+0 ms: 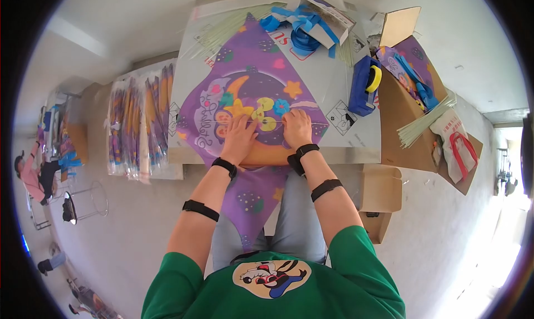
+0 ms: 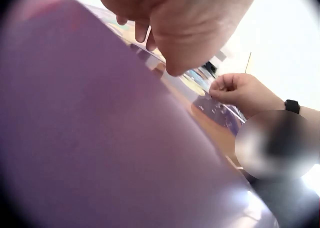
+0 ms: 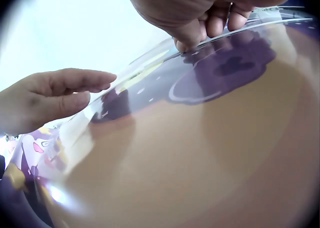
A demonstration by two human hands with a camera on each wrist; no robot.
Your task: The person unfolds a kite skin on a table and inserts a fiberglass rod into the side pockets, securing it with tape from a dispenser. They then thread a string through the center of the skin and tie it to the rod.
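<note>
A purple kite-shaped printed sheet point(image 1: 256, 152) lies over the table's front edge, its lower point hanging over the person's lap. Across its middle runs a thin pale rod point(image 1: 315, 122). The left hand point(image 1: 239, 138) rests on the sheet at the rod's left part; the right wrist view shows this hand point(image 3: 55, 95) with its fingers extended. Farther right, the right hand point(image 1: 297, 127) pinches the rod between thumb and curled fingers, close to the sheet, as the left wrist view shows of this hand point(image 2: 240, 91). The palm hides part of the rod.
Blue ribbon point(image 1: 305, 35) and a small box lie at the table's back, with a blue tape dispenser point(image 1: 361, 88) at its right. Bagged purple bundles point(image 1: 139, 124) lie left. Thin sticks point(image 1: 425, 121) and a white bag point(image 1: 453, 141) rest on cardboard at right.
</note>
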